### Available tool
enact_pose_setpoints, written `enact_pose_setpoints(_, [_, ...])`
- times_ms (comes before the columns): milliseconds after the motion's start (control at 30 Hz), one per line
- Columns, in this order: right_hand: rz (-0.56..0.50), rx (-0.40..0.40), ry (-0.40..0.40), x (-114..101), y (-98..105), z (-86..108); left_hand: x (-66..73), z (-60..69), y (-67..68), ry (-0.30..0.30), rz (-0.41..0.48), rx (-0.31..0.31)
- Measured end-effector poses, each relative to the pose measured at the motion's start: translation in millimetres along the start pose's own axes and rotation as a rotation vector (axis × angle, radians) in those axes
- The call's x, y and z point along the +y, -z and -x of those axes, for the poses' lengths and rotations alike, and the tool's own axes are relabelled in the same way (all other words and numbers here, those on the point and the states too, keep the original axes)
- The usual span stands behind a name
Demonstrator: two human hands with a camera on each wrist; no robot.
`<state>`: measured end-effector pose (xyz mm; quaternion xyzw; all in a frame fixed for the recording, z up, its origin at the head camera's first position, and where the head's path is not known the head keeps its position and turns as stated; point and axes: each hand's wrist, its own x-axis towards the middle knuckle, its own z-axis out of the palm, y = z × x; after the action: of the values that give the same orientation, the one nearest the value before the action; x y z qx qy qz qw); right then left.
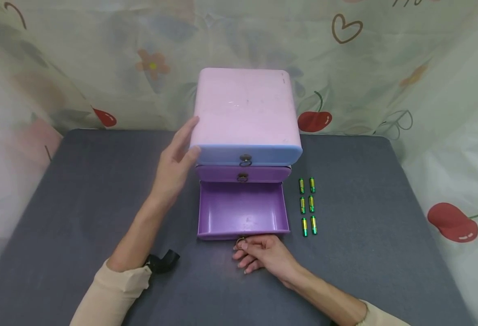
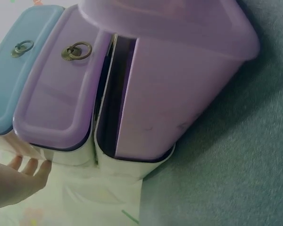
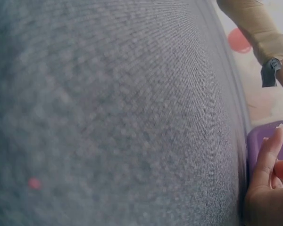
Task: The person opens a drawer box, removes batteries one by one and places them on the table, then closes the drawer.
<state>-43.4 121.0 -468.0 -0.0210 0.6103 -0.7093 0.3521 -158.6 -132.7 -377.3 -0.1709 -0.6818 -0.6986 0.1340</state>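
Observation:
A small chest of drawers with a pink top [image 1: 247, 106] stands on the table. Its bottom purple drawer [image 1: 243, 208] is pulled far out, and nothing lies inside. The blue top drawer [image 1: 218, 155] and the purple middle drawer [image 1: 218, 174] are closed. My right hand [image 1: 269, 256] pinches the ring pull [image 1: 241, 243] of the bottom drawer between thumb and finger. Against the left side of the chest rests my left hand [image 1: 174, 167], its fingers extended; the left wrist view shows those fingertips [image 2: 42, 172] touching the pale side wall.
Several green and gold batteries [image 1: 303, 205] stand in two columns right of the drawer. The grey cloth-covered table [image 1: 100, 194] spreads around the chest. A patterned curtain [image 1: 153, 90] hangs behind and at both sides.

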Motion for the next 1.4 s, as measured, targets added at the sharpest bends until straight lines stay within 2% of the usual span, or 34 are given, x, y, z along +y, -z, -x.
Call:
enact_pose_setpoints(167, [0.015,0.004,0.01,-1.9,2.2,-1.3,3.1,0.8,2.8,0.002,-0.033,-0.025])
enact_pose_setpoints(400, [0.05,0.019,0.034,-2.3,5.2,-6.3,7.4,3.7,5.2,0.035,-0.098,-0.064])
enact_pose_setpoints(767, [0.101,0.014,0.038,-9.1,7.4,-11.9,7.0,4.6,5.7,0.05,-0.045,-0.063])
enact_pose_setpoints(1400, [0.188,0.005,0.07,-16.4,14.1,-23.5,4.3,3.7,3.5,0.01,-0.029,-0.043])
